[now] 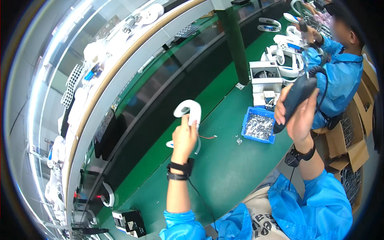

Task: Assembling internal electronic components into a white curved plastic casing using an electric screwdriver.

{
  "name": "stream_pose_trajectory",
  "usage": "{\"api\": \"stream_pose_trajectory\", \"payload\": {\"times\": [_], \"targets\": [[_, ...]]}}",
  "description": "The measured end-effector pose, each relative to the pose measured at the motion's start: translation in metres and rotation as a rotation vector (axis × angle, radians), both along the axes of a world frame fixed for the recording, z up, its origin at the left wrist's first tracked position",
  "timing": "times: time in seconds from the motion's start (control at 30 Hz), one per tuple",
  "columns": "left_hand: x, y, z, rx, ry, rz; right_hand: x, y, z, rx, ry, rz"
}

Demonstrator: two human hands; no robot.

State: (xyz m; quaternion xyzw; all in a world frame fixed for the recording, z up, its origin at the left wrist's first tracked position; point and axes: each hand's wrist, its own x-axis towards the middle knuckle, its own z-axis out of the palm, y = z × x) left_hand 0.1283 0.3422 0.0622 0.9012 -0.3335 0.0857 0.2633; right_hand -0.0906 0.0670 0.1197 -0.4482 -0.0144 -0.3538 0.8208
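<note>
Centre frame, the left hand [185, 138] grips closed around a light, rigid white curved shell [189, 111]; the right hand [297, 114] clasps the dark power screwdriver [298, 96].

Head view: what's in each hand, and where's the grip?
Left hand grips the white curved housing by its lower end. Right hand wraps the dark electric screwdriver around its body.

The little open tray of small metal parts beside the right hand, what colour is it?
The small plastic parts tray is blue, clearest in the head view, sitting on the green bench.
</note>
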Motion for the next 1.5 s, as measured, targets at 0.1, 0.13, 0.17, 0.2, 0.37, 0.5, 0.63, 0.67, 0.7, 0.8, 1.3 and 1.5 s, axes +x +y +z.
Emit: {"api": "stream_pose_trajectory", "payload": {"times": [0.1, 0.13, 0.17, 0.2, 0.37, 0.5, 0.63, 0.67, 0.7, 0.8, 1.3, 1.5], "targets": [[0.053, 0.015, -0.025, 0.191, -0.043, 0.084, 0.007, -0.009, 0.003, 0.002, -0.031, 0.073], [0.074, 0.025, -0.04, 0.186, -0.187, 0.043, 0.01, -0.01, 0.007, 0.05, -0.089, 0.127], [0.087, 0.032, -0.053, 0.179, -0.326, -0.006, 0.013, -0.012, 0.009, 0.097, -0.142, 0.176], [0.083, 0.028, -0.052, 0.204, -0.271, 0.049, 0.016, -0.017, 0.01, 0.151, -0.169, 0.206], [0.033, -0.031, -0.035, -0.182, -0.214, -0.073, 0.028, -0.037, 0.014, 0.263, -0.304, 0.399], [-0.089, -0.088, 0.029, -0.565, 0.758, -0.538, 0.038, -0.036, 0.013, 0.323, -0.369, 0.548], [-0.152, -0.095, 0.03, -0.623, 0.649, -0.554, 0.043, -0.023, 0.018, 0.388, -0.346, 0.656], [-0.157, -0.098, 0.029, -0.625, 0.658, -0.559, 0.042, -0.022, 0.017, 0.38, -0.305, 0.633], [-0.16, -0.102, 0.03, -0.514, 0.347, -0.496, 0.04, -0.022, 0.017, 0.371, -0.265, 0.608], [-0.168, -0.099, 0.038, -0.348, -0.099, -0.395, 0.037, -0.013, 0.021, 0.365, -0.197, 0.532], [-0.169, -0.1, 0.041, -0.163, -0.053, -0.58, 0.014, -0.015, 0.02, 0.266, 0.007, 0.427], [-0.158, -0.1, 0.038, -0.284, 0.412, -0.7, 0.011, -0.025, 0.024, 0.326, -0.012, 0.541]]}}
